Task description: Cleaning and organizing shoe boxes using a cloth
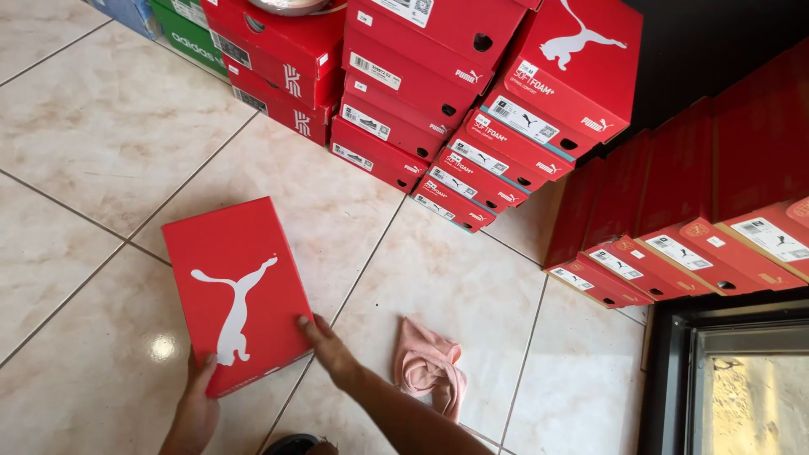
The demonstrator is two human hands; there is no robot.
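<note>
Red rectangular cardboard shoe box (pixel 237 291), lidded, judged stiff, light and crushable, is gripped at its near corners by left hand (pixel 195 410) and right hand (pixel 327 347), fingers pressed flat against it.

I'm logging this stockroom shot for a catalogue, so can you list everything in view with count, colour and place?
shoebox in hand: one, red with a white animal figure on the lid, lying on the floor at lower left.
stacked shoeboxes: many, red, in leaning piles along the top; exact count unclear.
row of shoeboxes: several, red, lined up at right.
green box: one, green, top left under the red ones.
cloth: one, pink, crumpled on the floor beside the right forearm.
tiled floor: cream tiles, glossy.
left hand: gripping the box's near edge.
right hand: fingers on the box's near right corner.
</note>
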